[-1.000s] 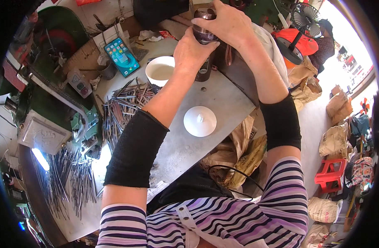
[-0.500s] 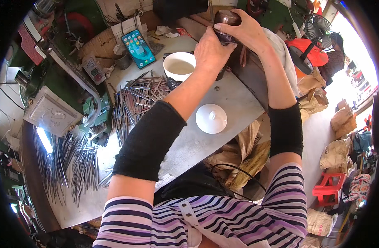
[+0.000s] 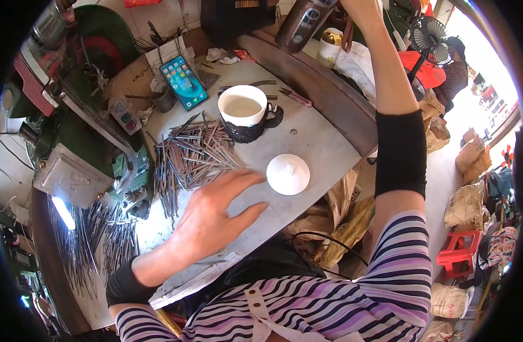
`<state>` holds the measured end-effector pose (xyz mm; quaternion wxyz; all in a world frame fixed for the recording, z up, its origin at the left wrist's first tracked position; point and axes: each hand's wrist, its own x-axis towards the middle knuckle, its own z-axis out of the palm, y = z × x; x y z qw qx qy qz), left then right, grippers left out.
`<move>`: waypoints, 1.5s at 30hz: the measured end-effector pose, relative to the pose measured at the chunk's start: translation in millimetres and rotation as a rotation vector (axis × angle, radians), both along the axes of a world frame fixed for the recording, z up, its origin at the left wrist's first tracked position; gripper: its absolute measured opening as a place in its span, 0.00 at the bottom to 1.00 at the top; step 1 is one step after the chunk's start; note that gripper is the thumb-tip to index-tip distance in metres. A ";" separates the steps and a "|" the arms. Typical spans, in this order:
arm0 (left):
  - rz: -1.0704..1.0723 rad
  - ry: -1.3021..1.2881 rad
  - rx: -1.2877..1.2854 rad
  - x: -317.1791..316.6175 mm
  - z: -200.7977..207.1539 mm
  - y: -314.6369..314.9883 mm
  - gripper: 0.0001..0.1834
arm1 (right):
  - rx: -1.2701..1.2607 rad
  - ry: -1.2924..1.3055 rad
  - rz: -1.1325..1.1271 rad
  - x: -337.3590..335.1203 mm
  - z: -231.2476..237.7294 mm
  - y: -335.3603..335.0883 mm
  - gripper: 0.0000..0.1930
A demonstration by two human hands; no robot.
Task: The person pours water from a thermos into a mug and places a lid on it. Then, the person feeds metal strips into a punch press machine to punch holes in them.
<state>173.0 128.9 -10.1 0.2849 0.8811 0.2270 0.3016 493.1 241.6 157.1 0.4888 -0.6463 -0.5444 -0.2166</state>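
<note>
My left hand [image 3: 213, 214] is open over the table, thumb and fingers spread, its fingertips just left of a round white cup lid [image 3: 288, 174] with a small knob. At the top edge, my right hand [image 3: 359, 7] grips a dark brown, shiny bottle [image 3: 304, 25], which is tilted; its fingers are mostly cut off by the picture's edge. Between them on the table stands a white cup [image 3: 242, 106] with a black wrap around its lower part and handle, uncovered, with pale liquid inside. Behind my left hand lies a heap of thin metal strips [image 3: 198, 149].
A lit phone [image 3: 183, 82] leans at the back left, beside a small grey cup [image 3: 163, 101]. Red-handled pliers [image 3: 296, 97] lie near the raised brown table edge. A green machine [image 3: 130, 176] occupies the left; a black fan [image 3: 430, 41] and red stool [image 3: 458, 253] are right.
My left hand has let go of the bottle and come down beside the lid. My right hand has carried the bottle up and away from the cup.
</note>
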 end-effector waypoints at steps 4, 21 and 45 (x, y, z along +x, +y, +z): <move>0.098 0.032 -0.121 -33.0 -4.4 -7.4 0.19 | 0.074 -0.018 -0.129 11.7 4.9 34.9 0.41; 0.348 0.051 -0.315 -69.8 -7.7 -10.4 0.20 | -0.146 0.068 -0.193 63.7 -88.9 132.3 0.40; 0.251 0.128 -0.311 -70.6 -10.0 1.8 0.17 | -0.341 0.160 -0.208 112.6 -103.9 201.6 0.46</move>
